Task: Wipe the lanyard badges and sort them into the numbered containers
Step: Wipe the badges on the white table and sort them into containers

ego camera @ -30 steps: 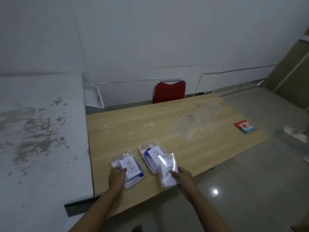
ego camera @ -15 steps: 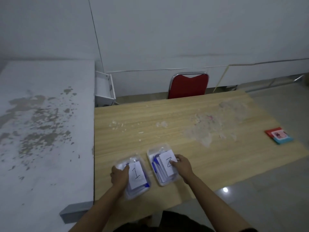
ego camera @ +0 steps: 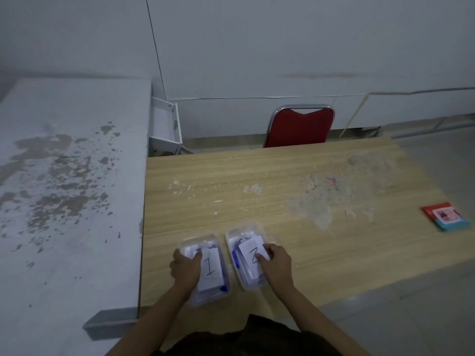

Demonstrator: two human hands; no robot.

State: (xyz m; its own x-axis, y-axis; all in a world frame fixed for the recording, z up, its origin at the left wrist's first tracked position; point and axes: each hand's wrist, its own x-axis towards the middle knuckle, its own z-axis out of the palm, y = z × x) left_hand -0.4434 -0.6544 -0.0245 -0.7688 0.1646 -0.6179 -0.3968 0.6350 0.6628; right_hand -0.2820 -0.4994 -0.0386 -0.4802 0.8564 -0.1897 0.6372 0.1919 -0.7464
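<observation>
Clear plastic containers, two of them, sit side by side on the wooden table (ego camera: 295, 201). Container 1 (ego camera: 205, 268) is held at its edge by the left hand (ego camera: 185, 268). Container 2 (ego camera: 246, 258) is held by the right hand (ego camera: 276, 265). Both hold white and blue badges, too blurry to count. One red chair (ego camera: 299, 127) stands behind.

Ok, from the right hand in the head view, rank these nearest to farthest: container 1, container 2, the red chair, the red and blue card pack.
1. Container 2, under the right hand.
2. Container 1, just left.
3. Red and blue card pack, table's far right edge.
4. Red chair, behind the table's far side.
</observation>
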